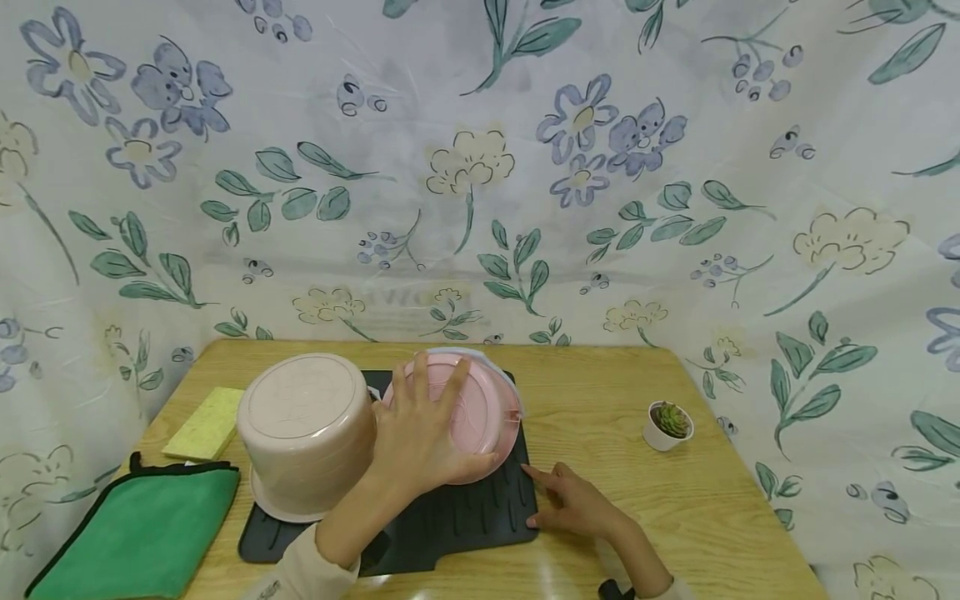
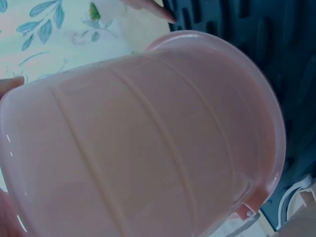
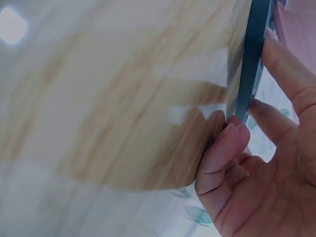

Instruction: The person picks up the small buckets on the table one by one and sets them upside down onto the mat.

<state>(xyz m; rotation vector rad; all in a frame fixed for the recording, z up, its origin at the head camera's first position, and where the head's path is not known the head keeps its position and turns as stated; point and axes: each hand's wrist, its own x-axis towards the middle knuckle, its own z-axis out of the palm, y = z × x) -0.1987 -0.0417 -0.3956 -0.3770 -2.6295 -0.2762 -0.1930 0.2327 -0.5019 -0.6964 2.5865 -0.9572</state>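
Note:
A pink bucket (image 1: 504, 417) is tipped bottom-up over the black ribbed mat (image 1: 480, 521), its pale handle along the far side. My left hand (image 1: 420, 433) grips the bucket's base, fingers spread over the bottom and thumb at the near side. The left wrist view shows the ridged bucket wall (image 2: 148, 143) and its rim against the mat. At the mat's right edge is my right hand (image 1: 573, 500); its index finger and thumb touch the edge, its other fingers bent. The right wrist view shows this hand (image 3: 276, 168) beside the mat's dark edge (image 3: 251, 59).
A large beige tub (image 1: 307, 442) stands upside down on the mat's left part. Farther left lie a yellow cloth (image 1: 204, 423) and a green cloth (image 1: 142, 525) with black trim. A small potted succulent (image 1: 667, 425) stands at right on the wooden table (image 1: 600, 383). Floral curtains surround it.

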